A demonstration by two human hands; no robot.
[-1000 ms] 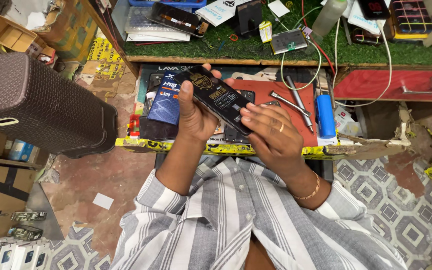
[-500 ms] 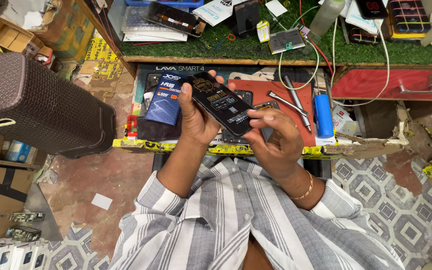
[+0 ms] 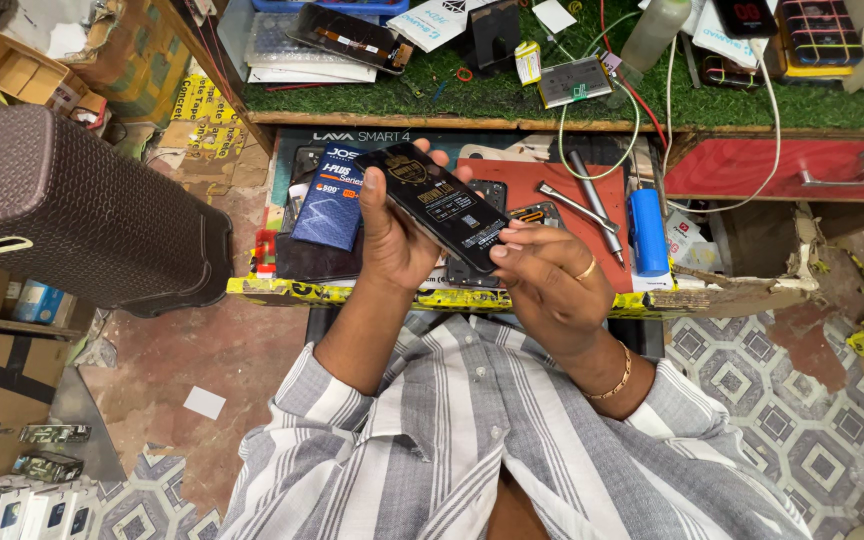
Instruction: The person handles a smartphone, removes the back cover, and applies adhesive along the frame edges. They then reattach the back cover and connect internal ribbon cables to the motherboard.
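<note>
A black smartphone (image 3: 442,200) with a gold-printed film on its face is held over an open drawer. My left hand (image 3: 392,235) grips its left side, thumb along the edge. My right hand (image 3: 547,280), with a ring and a bracelet, pinches the phone's lower right corner with its fingertips. Below the phone lie a blue box (image 3: 330,195), a red mat (image 3: 552,185) and phone parts (image 3: 527,212).
A blue cylinder (image 3: 647,232), metal tools (image 3: 592,205) and a white cable lie in the drawer. Above it, a green-turf bench (image 3: 512,95) carries a phone, a small circuit board and a bottle. A dark woven stool (image 3: 72,205) stands left, and a red drawer front (image 3: 792,165) is right.
The phone has tilted and shifted slightly right. My right hand moved from beneath the phone to pinch its lower right corner.
</note>
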